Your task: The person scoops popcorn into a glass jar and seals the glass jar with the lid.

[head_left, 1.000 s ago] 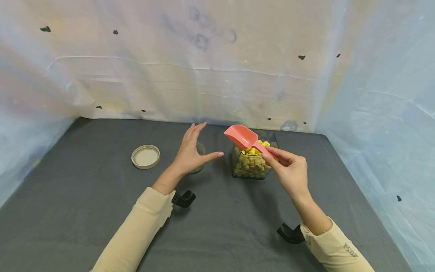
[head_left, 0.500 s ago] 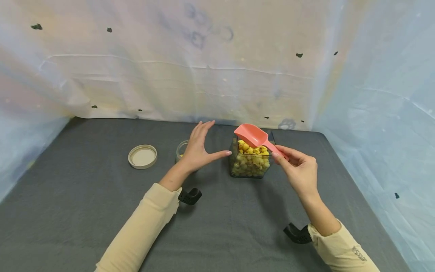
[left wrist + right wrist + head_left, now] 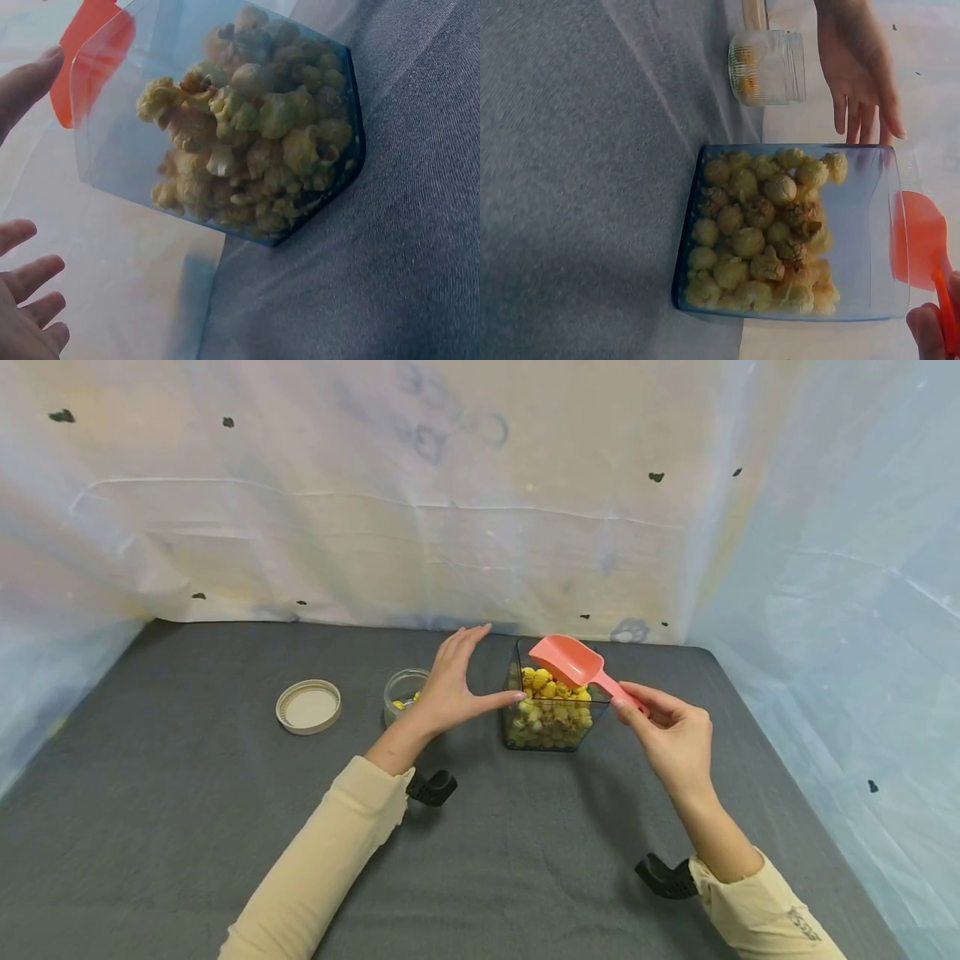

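Note:
My right hand (image 3: 671, 739) pinches the handle of a coral-pink scoop (image 3: 567, 660) between thumb and fingers. The scoop looks bare and hangs over a clear square container (image 3: 512, 727) of yellow popcorn (image 3: 551, 722). In the right wrist view the scoop (image 3: 921, 240) is beside the container's rim, above the popcorn (image 3: 765, 240). Close to the container's left side, my left hand (image 3: 450, 689) has its fingers and thumb spread wide. Nothing is in its grasp; in the left wrist view a gap shows between thumb and container.
Behind my left hand stands a glass jar (image 3: 397, 693) with a few yellow pieces inside, partly hidden in the head view. A round cream lid (image 3: 308, 707) lies on the grey cloth (image 3: 187, 793) to its left. A pale plastic sheet (image 3: 360, 560) rises behind the table.
My left hand has moved right, away from the jar and towards the popcorn container, exposing the jar. The scoop in my right hand has shifted slightly right, still above the container.

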`<action>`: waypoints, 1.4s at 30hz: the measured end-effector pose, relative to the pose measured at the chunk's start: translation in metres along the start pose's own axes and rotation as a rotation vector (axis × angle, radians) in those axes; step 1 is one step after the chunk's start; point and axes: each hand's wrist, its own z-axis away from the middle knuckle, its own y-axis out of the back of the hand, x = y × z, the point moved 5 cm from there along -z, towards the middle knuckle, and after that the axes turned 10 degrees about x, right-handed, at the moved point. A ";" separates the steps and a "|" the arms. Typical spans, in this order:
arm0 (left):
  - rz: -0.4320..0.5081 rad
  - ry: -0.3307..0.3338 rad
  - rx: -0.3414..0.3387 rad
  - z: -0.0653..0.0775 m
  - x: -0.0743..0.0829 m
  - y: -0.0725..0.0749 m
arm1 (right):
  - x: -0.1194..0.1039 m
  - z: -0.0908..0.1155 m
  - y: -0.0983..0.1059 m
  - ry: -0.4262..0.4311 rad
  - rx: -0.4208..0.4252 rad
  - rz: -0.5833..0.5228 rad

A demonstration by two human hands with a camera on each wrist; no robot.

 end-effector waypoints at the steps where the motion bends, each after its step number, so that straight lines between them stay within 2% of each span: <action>1: -0.002 0.003 -0.010 -0.001 0.001 -0.002 | 0.000 0.000 0.001 0.002 0.003 0.002; 16: 0.038 0.053 -0.152 -0.008 0.010 -0.020 | 0.002 -0.006 0.012 0.113 0.034 0.097; 23: 0.058 0.081 -0.206 -0.010 0.010 -0.026 | -0.002 -0.011 0.016 0.269 0.032 0.161; 34: 0.095 0.077 -0.275 -0.012 0.014 -0.031 | -0.012 -0.020 0.015 0.492 -0.007 0.305; 42: 0.195 0.159 -0.312 -0.014 0.011 -0.035 | -0.026 -0.025 0.013 0.628 -0.078 0.363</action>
